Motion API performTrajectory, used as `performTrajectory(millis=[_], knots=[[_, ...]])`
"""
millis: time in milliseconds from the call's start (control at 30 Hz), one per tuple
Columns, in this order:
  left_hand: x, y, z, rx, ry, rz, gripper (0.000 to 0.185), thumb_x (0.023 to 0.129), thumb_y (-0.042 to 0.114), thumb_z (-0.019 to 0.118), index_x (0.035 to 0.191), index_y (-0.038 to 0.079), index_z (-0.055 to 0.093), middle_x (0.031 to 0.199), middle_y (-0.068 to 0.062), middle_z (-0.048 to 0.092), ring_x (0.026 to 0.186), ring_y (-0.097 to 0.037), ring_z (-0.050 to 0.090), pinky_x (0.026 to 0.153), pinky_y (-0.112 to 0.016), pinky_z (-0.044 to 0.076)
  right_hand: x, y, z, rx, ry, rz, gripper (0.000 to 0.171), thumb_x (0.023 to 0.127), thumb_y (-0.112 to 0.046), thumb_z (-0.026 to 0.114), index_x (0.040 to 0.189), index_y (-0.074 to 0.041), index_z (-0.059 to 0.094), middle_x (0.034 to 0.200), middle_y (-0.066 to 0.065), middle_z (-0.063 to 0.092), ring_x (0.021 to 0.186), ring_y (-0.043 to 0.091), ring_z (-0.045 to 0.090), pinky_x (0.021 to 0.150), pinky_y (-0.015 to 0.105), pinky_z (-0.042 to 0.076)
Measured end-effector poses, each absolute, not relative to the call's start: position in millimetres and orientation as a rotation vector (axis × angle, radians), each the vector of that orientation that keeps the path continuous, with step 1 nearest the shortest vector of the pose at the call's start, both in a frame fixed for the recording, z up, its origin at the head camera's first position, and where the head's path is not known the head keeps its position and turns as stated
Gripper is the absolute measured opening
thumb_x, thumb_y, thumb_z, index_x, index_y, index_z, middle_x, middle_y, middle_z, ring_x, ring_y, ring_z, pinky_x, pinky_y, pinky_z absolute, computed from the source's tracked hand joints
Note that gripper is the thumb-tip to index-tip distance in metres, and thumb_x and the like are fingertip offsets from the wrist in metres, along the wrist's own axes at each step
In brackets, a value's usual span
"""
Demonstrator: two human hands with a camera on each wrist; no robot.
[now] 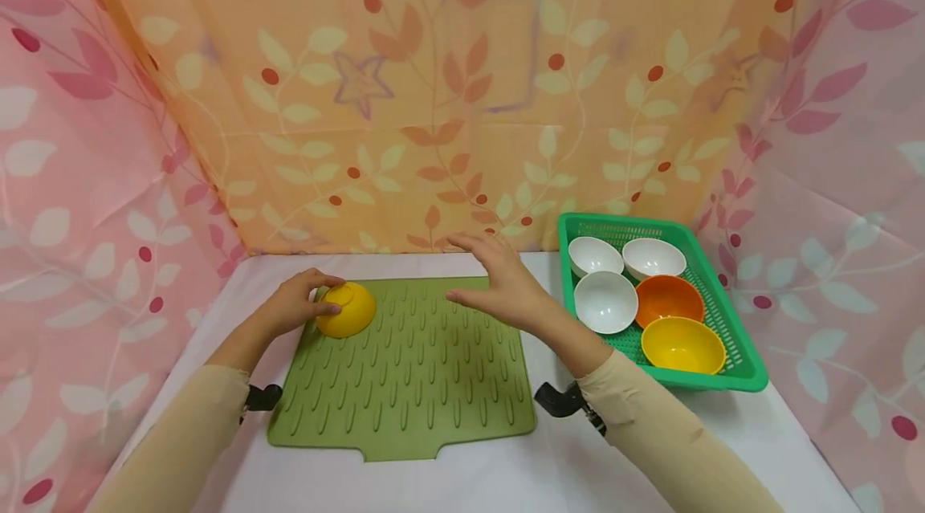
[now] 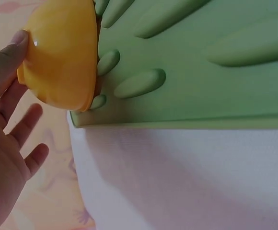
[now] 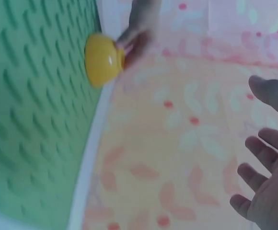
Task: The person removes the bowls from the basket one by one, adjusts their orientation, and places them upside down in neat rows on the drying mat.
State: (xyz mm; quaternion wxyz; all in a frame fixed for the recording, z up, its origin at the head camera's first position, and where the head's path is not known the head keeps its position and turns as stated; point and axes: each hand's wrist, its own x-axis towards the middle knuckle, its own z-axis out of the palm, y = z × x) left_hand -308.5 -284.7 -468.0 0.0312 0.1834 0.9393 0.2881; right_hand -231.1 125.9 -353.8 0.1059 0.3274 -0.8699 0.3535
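1. Slippage looks like the first danger: the left hand (image 1: 298, 303) pinches the upturned yellow bowl (image 1: 356, 315) between thumb and fingers near its foot ring, a small grip on a smooth surface, so an uneven squeeze might twist it free.
2. Rocking could follow a release, since the rim meets the raised ribs of the green drying mat (image 1: 419, 372); whether it rests evenly all round, I cannot tell.
3. Overhang is another worry: the bowl sits at the mat's far left corner, close to the border, and a nudge outward might push its rim off the edge.
4. Support comes from one side only; the right hand (image 1: 506, 282) holds nothing, its fingers and thumb spread above the mat's far right corner, well apart from the bowl.
5. Crowding in the green plastic basket (image 1: 754, 379) may let a careless pull shift neighbours: white bowls (image 1: 605, 304), an orange bowl (image 1: 670, 298) and a second yellow bowl (image 1: 682, 344) lie close together.
6. Appearance: the pinched bowl is glossy, plain and rounded, mouth down, with a bright highlight on its side.
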Motion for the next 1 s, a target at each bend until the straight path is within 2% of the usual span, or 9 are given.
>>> performTrajectory(millis=[267, 367, 567, 800, 1000], knots=[[-306.5, -286.4, -470.4, 0.552, 2.88, 0.915, 0.053, 0.089, 0.028, 0.082, 0.136, 0.01, 0.066, 0.118, -0.011, 0.062, 0.125, -0.042, 0.051, 0.105, -0.065, 0.038, -221.6, 207.9, -328.6, 0.934, -2.697, 0.901, 0.074, 0.087, -0.03, 0.084, 0.152, -0.018, 0.049, 0.156, 0.002, 0.046, 0.147, 0.03, 0.033, 0.116, 0.061, 0.031], [-307.3, -286.4, -471.3, 0.575, 2.893, 0.909, 0.053, 0.089, 0.028, 0.082, 0.136, 0.01, 0.066, 0.115, -0.011, 0.061, 0.122, -0.042, 0.052, 0.101, -0.064, 0.04, -224.0, 239.7, -323.8, 0.899, -2.776, 0.849, 0.074, 0.087, -0.029, 0.084, 0.152, -0.017, 0.05, 0.157, 0.005, 0.044, 0.146, 0.032, 0.034, 0.114, 0.061, 0.033], [-308.3, -286.3, -472.0, 0.601, 2.913, 0.866, 0.054, 0.089, 0.031, 0.081, 0.136, 0.01, 0.066, 0.116, -0.011, 0.062, 0.121, -0.041, 0.052, 0.096, -0.061, 0.038, -237.2, 296.4, -323.0, 0.941, -2.836, 0.71, 0.065, 0.089, -0.029, 0.082, 0.147, -0.016, 0.055, 0.15, 0.007, 0.052, 0.143, 0.034, 0.038, 0.114, 0.064, 0.031], [-307.2, -287.8, -472.5, 0.583, 2.901, 0.879, 0.054, 0.09, 0.033, 0.08, 0.137, 0.012, 0.065, 0.118, -0.01, 0.061, 0.122, -0.04, 0.051, 0.097, -0.063, 0.036, -252.5, 334.8, -337.9, 0.976, -2.922, 0.58, 0.062, 0.085, -0.018, 0.085, 0.142, -0.014, 0.06, 0.144, 0.01, 0.059, 0.137, 0.037, 0.045, 0.112, 0.067, 0.03], [-307.1, -288.7, -473.7, 0.555, 2.891, 0.901, 0.055, 0.09, 0.032, 0.08, 0.138, 0.013, 0.064, 0.119, -0.01, 0.06, 0.123, -0.04, 0.05, 0.097, -0.062, 0.038, -263.0, 348.9, -356.8, 0.945, -3.012, 0.481, 0.066, 0.082, -0.017, 0.087, 0.142, -0.014, 0.061, 0.145, 0.011, 0.059, 0.137, 0.04, 0.047, 0.111, 0.067, 0.035]])
